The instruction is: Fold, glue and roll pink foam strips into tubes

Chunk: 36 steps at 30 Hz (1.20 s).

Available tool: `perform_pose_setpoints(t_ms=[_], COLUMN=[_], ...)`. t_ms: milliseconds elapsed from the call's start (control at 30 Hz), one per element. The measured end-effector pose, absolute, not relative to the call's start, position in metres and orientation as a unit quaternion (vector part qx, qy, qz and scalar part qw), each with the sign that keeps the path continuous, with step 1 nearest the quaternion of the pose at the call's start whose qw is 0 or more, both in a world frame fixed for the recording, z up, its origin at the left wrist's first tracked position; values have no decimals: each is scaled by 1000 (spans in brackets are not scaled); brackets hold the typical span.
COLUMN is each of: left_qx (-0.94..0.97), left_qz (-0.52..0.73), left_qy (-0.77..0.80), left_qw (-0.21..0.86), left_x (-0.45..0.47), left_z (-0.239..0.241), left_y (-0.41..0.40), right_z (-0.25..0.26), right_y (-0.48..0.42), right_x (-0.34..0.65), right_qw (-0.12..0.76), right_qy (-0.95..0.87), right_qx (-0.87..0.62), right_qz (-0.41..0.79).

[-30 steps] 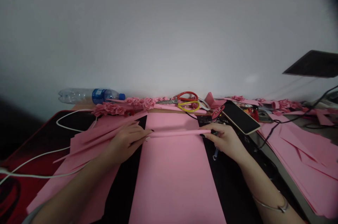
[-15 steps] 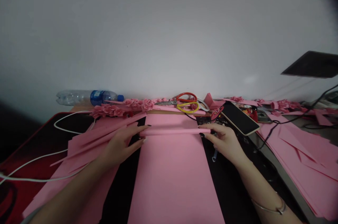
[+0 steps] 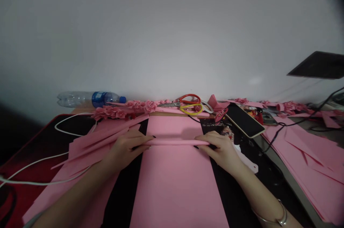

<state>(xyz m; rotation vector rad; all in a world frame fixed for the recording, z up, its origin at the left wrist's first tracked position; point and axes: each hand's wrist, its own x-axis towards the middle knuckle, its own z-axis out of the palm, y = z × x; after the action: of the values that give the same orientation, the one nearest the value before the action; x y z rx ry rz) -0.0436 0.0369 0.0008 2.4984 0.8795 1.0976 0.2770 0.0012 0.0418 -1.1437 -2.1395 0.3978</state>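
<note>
Left hand (image 3: 124, 150) and right hand (image 3: 222, 149) are pinching opposite ends of a pink paper roll (image 3: 174, 142) stretching crosswise between them

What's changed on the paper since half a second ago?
The pink roll has moved toward the person. The left hand, more spread at the roll's end before, has closed in on it. The right hand has shifted inward and nearer the person; a pale tag now shows beside it. Scissors, bottle and phone stayed put.
</note>
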Motion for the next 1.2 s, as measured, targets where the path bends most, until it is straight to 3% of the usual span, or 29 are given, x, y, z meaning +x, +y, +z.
perform_pose_setpoints(t_ms=[1200], left_qx=[861], left_qz=[369], left_qy=[323], left_qw=[132], left_x=[-46], left_z=[-2], left_y=[37], right_z=[38], right_y=[2], right_x=[276], right_qw=[331], right_qy=[-821], right_qx=[-442], right_qz=[145])
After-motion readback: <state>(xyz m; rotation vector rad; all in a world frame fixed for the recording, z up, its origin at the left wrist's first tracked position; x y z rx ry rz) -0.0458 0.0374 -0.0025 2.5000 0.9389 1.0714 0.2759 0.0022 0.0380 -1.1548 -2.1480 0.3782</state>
